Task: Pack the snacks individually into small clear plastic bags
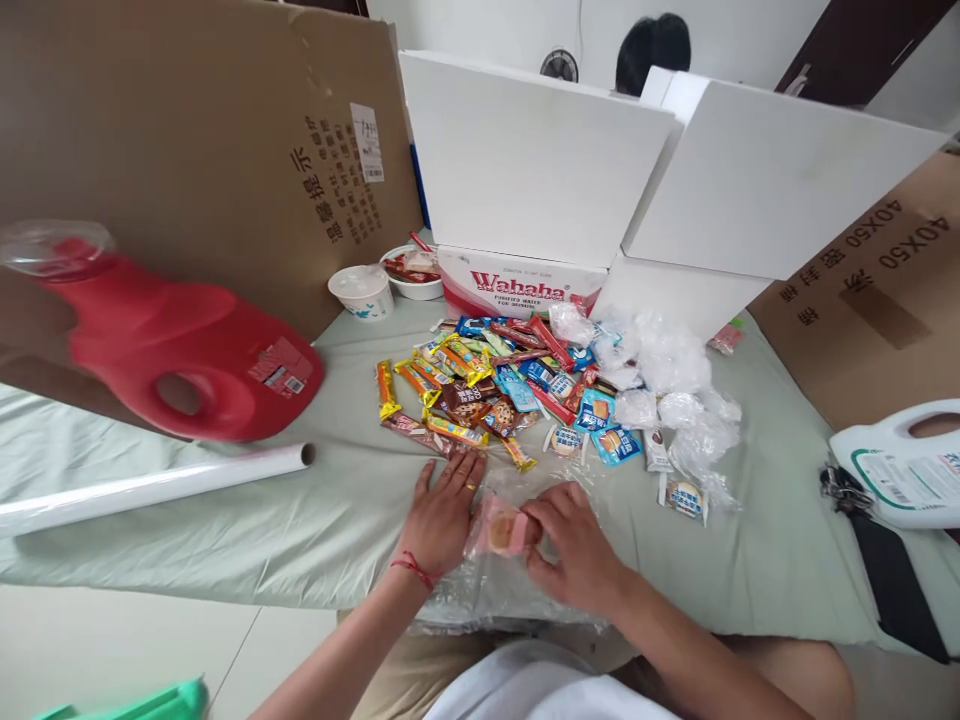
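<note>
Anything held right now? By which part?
Pink packet: right hand has it by its right end. Left hand is palm down at its left edge; can't tell if it grips anything.

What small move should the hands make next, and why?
Perhaps the left hand should fold the loose film over the pink pack: the right hand grips the pack, film spreads around it, and the left hand lies flat close beside it.
</note>
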